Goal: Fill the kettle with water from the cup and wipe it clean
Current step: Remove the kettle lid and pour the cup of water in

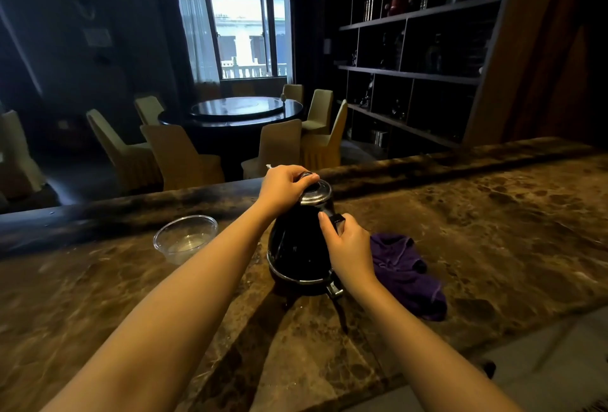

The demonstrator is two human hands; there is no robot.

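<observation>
Head view, the only one I have. The kettle [297,247] stands upright on the marble counter [493,214], on its base, cord trailing toward me. My left hand [284,186] is curled over the lid [314,189], fingers closed round the knob. My right hand [348,247] is wrapped on the handle [335,219], thumb up along it, closed firm. The cup [185,239] sits just left of the kettle, clear plastic, a little water at the bottom as far as I can tell. The purple cloth [404,271] lies crumpled just right of the kettle, touching or nearly touching my right wrist.

Risks, as I judge them: whether the lid is seated or loose I cannot tell; a hard pull could rock the kettle on its base. My left forearm passes close over the cup, so a careless withdrawal could knock it and spill. The cord could snag if I lift.

Room: the counter's raised far ledge runs just behind the kettle, so little space that way. Open marble to the right beyond the cloth and in front toward me; the near edge is well clear of the kettle.
</observation>
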